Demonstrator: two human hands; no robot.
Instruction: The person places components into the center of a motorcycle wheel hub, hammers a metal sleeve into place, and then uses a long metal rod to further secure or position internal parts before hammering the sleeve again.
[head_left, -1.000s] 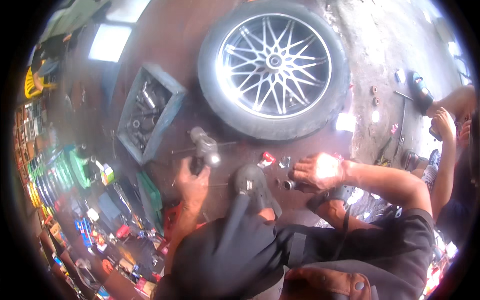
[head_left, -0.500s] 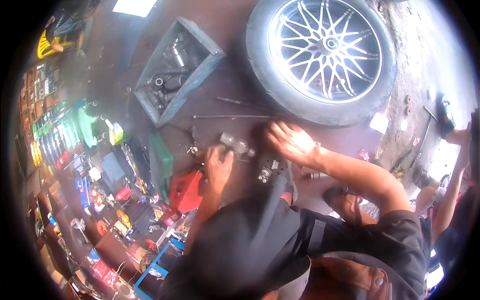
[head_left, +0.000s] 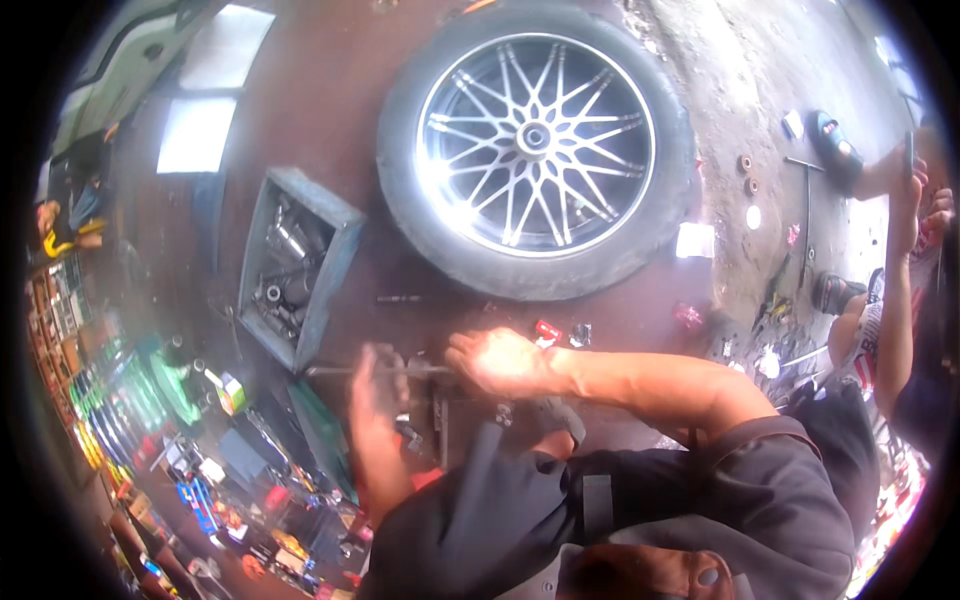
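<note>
A long thin metal rod [head_left: 428, 371] lies across in front of me, its right end running into my right hand [head_left: 500, 362], whose fingers are curled closed round it. My left hand [head_left: 374, 395] is at the rod's left part, smeared by motion, so its grip does not show. Below the rod, dark metal parts [head_left: 412, 436] sit between my hands, partly hidden and blurred. Beyond my hands lies a large tire [head_left: 430, 235] with a multi-spoke silver wheel [head_left: 536, 140]. A blue-grey metal box [head_left: 340, 240] left of it holds several metal sockets [head_left: 290, 235].
A short rod [head_left: 400, 298] and a red packet [head_left: 546, 331] lie near the tire. Many tools and shelves [head_left: 60, 300] crowd the left. At right are a T-handled tool [head_left: 808, 215], two rings [head_left: 750, 175] and another person's arm [head_left: 900, 240]. Someone else sits far left.
My view has shifted, placing the tire further left. The long rod has come nearer to me, into my right hand. My left hand has moved from the hammer-like metal piece to the rod.
</note>
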